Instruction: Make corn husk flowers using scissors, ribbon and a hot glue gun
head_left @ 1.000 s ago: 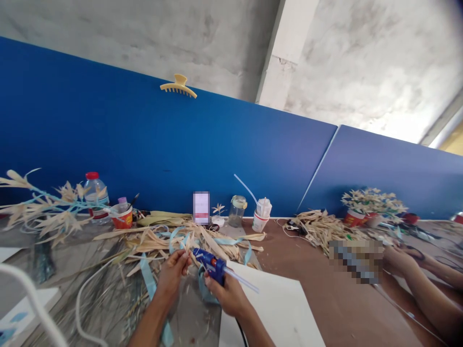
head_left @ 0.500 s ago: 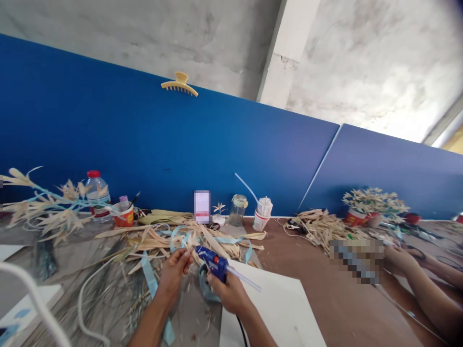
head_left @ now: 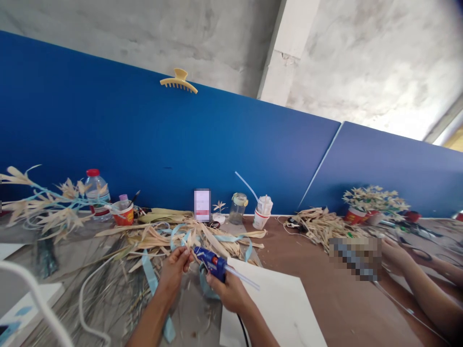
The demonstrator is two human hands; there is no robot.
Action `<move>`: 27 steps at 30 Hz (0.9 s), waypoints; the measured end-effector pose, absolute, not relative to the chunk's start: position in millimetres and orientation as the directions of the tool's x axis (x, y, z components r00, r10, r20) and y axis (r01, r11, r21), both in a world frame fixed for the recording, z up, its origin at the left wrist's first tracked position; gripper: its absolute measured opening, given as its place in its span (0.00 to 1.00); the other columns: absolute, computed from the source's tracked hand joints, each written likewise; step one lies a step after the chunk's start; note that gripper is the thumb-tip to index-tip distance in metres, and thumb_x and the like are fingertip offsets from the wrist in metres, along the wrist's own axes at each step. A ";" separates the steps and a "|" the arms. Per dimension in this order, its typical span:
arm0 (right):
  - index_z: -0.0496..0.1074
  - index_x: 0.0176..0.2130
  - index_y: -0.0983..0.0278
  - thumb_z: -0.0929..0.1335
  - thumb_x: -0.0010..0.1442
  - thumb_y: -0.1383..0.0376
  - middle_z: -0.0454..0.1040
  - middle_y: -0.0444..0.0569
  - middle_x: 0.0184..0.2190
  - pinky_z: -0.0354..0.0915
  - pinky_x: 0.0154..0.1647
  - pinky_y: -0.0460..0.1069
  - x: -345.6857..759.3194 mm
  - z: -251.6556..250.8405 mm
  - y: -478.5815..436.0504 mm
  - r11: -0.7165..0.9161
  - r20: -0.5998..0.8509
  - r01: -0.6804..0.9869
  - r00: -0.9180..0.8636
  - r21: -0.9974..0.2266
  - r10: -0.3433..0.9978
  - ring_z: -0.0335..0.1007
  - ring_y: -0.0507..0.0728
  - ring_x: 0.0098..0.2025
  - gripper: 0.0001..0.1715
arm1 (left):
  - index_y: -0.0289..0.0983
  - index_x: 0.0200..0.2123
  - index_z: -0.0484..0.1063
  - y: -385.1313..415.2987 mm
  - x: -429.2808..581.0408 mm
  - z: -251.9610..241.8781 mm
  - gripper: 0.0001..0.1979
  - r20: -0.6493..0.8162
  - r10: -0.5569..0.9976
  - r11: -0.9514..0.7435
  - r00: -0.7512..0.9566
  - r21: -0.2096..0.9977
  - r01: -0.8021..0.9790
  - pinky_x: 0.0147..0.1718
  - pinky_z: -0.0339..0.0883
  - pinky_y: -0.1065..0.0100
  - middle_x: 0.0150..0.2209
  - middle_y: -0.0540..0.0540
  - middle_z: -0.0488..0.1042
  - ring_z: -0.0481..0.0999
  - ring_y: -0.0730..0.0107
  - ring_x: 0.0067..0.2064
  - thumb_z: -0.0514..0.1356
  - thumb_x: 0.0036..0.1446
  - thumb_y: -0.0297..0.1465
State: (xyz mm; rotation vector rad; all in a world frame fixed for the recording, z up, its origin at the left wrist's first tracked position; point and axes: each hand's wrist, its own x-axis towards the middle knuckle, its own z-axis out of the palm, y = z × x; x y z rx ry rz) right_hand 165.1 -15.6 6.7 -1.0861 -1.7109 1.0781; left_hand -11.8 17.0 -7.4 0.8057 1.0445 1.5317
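Observation:
My right hand is wrapped round the grip of a blue hot glue gun. A clear glue stick juts from its back end. The nozzle points left, close to the fingertips of my left hand. Those fingers are closed in a pinch on a small, pale dried-husk piece; its exact shape is hard to make out against the heap behind. Dried husk strips and light blue ribbon lie around both hands. Partly hidden behind the glue gun is a roll of blue-green tape.
A white board lies under my right forearm. Along the blue partition stand a bottle, a red cup, a phone, a glass jar and a white cup. A co-worker's hand is at right.
The glue gun has shifted very slightly left, its nozzle nearer my left fingertips. Both hands keep their holds. The whole view has moved a little.

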 end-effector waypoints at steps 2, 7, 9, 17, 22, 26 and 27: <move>0.71 0.30 0.65 0.68 0.55 0.57 0.66 0.45 0.25 0.55 0.27 0.46 164.6 8.5 -16.3 0.252 0.168 0.264 -0.303 -0.931 0.938 0.56 0.51 0.27 0.13 | 0.37 0.26 0.69 15.9 -12.0 -5.1 0.20 -0.037 0.976 -0.049 -0.215 0.924 -0.378 0.21 0.52 0.72 0.21 0.53 0.69 0.61 0.76 0.20 0.69 0.37 0.45; 0.72 0.31 0.65 0.68 0.56 0.55 0.65 0.44 0.23 0.55 0.25 0.45 165.4 1.7 -13.6 0.252 0.193 0.175 -0.296 -0.952 0.936 0.55 0.51 0.25 0.15 | 0.37 0.26 0.70 13.7 -10.9 -1.1 0.20 -0.035 0.979 -0.043 -0.200 0.927 -0.371 0.21 0.53 0.72 0.21 0.53 0.68 0.63 0.75 0.21 0.69 0.36 0.45; 0.72 0.31 0.65 0.67 0.56 0.53 0.64 0.44 0.21 0.55 0.24 0.45 166.2 -1.1 -12.3 0.245 0.192 0.149 -0.298 -0.958 0.935 0.54 0.51 0.25 0.17 | 0.37 0.26 0.70 13.9 -10.5 -2.2 0.20 -0.020 0.981 -0.054 -0.192 0.927 -0.370 0.20 0.53 0.72 0.21 0.53 0.68 0.63 0.75 0.21 0.69 0.36 0.46; 0.70 0.30 0.65 0.68 0.55 0.53 0.62 0.42 0.21 0.54 0.24 0.45 166.0 1.1 -13.1 0.218 0.160 0.170 -0.303 -0.961 0.939 0.52 0.50 0.24 0.17 | 0.37 0.25 0.69 14.3 -11.2 -4.8 0.20 -0.003 0.982 -0.070 -0.191 0.926 -0.372 0.19 0.53 0.73 0.20 0.54 0.68 0.60 0.78 0.19 0.69 0.38 0.46; 0.69 0.29 0.66 0.69 0.55 0.52 0.63 0.42 0.21 0.54 0.24 0.45 167.4 -3.2 -10.6 0.158 0.118 0.112 -0.305 -0.981 0.945 0.52 0.49 0.23 0.19 | 0.37 0.27 0.70 14.0 -10.2 -3.6 0.21 0.008 0.984 -0.074 -0.178 0.928 -0.366 0.19 0.53 0.73 0.21 0.53 0.69 0.61 0.77 0.20 0.69 0.37 0.47; 0.69 0.29 0.66 0.69 0.54 0.54 0.63 0.43 0.23 0.53 0.25 0.46 167.4 3.2 -12.4 0.182 0.113 0.201 -0.311 -0.962 0.944 0.53 0.50 0.25 0.17 | 0.38 0.25 0.69 13.8 -10.1 -1.4 0.20 -0.007 0.983 -0.060 -0.184 0.932 -0.357 0.19 0.53 0.72 0.20 0.53 0.68 0.60 0.76 0.20 0.69 0.37 0.46; 0.68 0.30 0.66 0.68 0.55 0.54 0.63 0.42 0.23 0.53 0.25 0.46 167.3 4.5 -12.7 0.174 0.101 0.212 -0.315 -0.962 0.944 0.53 0.50 0.25 0.16 | 0.38 0.25 0.69 13.6 -9.9 -0.9 0.20 -0.009 0.983 -0.059 -0.183 0.931 -0.361 0.19 0.52 0.72 0.20 0.52 0.68 0.60 0.76 0.20 0.69 0.37 0.46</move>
